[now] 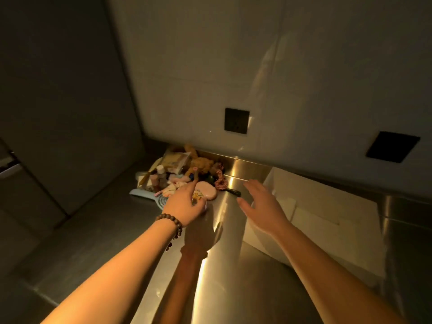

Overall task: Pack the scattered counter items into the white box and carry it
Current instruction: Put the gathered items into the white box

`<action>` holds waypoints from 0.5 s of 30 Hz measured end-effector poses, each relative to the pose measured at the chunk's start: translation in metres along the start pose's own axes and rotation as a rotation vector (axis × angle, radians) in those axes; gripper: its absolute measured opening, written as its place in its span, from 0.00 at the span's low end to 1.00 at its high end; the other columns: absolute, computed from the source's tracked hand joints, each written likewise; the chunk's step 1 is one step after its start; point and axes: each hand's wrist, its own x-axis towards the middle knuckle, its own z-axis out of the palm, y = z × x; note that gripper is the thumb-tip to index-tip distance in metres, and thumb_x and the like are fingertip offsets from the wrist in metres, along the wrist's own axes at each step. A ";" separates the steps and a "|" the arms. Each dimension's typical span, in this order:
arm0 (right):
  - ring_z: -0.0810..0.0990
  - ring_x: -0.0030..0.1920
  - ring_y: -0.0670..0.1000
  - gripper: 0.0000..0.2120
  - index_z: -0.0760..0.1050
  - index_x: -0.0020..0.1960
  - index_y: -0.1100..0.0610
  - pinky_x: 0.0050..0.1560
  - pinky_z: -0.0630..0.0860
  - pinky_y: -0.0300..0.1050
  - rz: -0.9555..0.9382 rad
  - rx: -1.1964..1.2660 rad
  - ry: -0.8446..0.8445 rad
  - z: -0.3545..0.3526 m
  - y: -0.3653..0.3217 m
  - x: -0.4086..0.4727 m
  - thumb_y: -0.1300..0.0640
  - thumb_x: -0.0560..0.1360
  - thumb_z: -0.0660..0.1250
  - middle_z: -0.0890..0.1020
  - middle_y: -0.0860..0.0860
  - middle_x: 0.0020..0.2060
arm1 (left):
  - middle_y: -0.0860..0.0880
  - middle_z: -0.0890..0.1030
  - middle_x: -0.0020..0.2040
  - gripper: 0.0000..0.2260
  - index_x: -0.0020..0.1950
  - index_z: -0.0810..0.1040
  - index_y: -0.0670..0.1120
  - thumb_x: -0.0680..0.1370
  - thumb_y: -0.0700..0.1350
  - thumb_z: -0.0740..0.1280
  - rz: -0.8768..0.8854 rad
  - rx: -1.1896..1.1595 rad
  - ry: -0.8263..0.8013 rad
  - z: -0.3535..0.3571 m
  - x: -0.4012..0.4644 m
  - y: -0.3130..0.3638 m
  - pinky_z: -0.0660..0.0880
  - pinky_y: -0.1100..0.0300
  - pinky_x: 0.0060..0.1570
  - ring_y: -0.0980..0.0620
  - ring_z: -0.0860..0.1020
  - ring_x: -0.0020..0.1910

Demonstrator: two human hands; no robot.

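left hand [184, 204] grasping a small printed item [197, 197] at edge of heaped clutter [187, 174]; right hand [259, 204] released, fingers spread, hovering beside white box [315, 206], likely to steady it.

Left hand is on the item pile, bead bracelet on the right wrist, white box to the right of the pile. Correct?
One slip: the bead bracelet is on the left wrist, not the right, as the head view shows. The left hand is on the item pile, and the white box sits to its right.
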 end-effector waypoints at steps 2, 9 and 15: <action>0.62 0.72 0.50 0.26 0.62 0.74 0.52 0.69 0.60 0.42 -0.046 -0.012 -0.014 0.015 -0.020 0.012 0.47 0.78 0.61 0.64 0.50 0.73 | 0.45 0.68 0.71 0.30 0.74 0.61 0.48 0.76 0.59 0.61 -0.038 0.018 0.006 -0.009 -0.002 -0.021 0.65 0.54 0.65 0.47 0.68 0.68; 0.67 0.69 0.52 0.26 0.63 0.74 0.52 0.61 0.67 0.40 0.039 0.036 -0.120 0.091 -0.052 0.038 0.48 0.78 0.62 0.64 0.51 0.73 | 0.45 0.68 0.71 0.32 0.74 0.60 0.47 0.74 0.59 0.63 -0.086 0.041 -0.048 -0.027 0.002 -0.089 0.65 0.54 0.65 0.46 0.69 0.67; 0.62 0.72 0.55 0.31 0.60 0.75 0.53 0.67 0.65 0.46 0.248 0.077 -0.118 0.166 -0.067 0.059 0.49 0.76 0.66 0.58 0.53 0.75 | 0.46 0.70 0.69 0.31 0.73 0.61 0.50 0.74 0.58 0.64 0.022 0.011 -0.109 -0.027 0.023 -0.146 0.65 0.54 0.64 0.47 0.69 0.66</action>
